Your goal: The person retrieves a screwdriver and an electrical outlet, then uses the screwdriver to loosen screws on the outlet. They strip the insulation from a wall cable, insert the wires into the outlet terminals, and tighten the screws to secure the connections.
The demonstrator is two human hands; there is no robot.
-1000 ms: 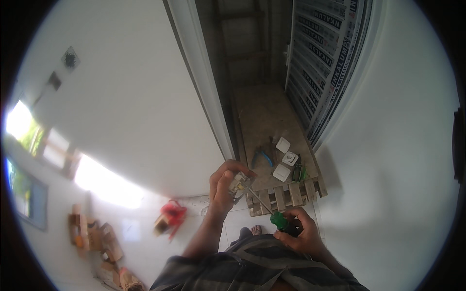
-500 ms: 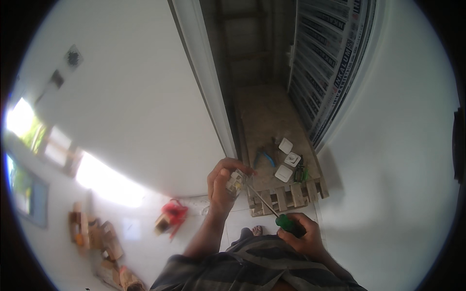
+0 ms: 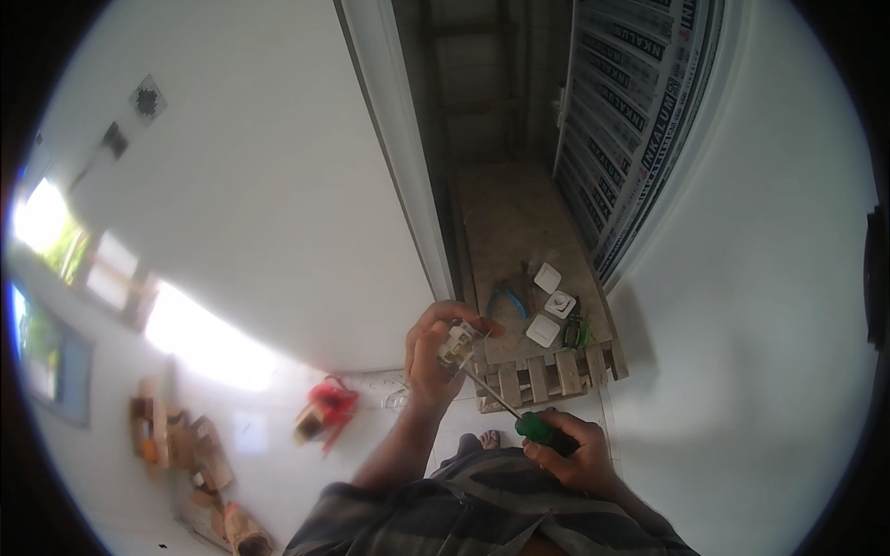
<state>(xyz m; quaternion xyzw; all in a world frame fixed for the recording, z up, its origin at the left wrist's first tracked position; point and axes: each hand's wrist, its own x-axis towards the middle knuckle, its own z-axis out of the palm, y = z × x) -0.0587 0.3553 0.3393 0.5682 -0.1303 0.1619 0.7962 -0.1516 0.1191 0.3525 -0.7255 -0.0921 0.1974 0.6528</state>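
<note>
Closed around a small white and tan electrical fitting (image 3: 456,344), perhaps a socket or switch insert, my left hand (image 3: 425,363) has its back part facing me. In my right hand (image 3: 582,454) is a screwdriver with a green handle (image 3: 535,427), gripped from behind. Its metal shaft slants up and left, and the tip meets the lower right edge of the fitting. Whether the tip sits in a screw is too small to tell. Beyond my hands, blue-handled pliers (image 3: 516,301) lie on a wooden platform (image 3: 508,222).
Beside the pliers lie white square plates (image 3: 542,331) and a dark tool with green parts (image 3: 572,334). A wrapped door (image 3: 612,120) stands open at the right. White walls flank the doorway. Cardboard boxes (image 3: 211,454) and a red bag (image 3: 331,402) rest on the floor at left.
My left hand with the fitting has shifted slightly right. The screwdriver has moved a little left, its tip now lower on the fitting.
</note>
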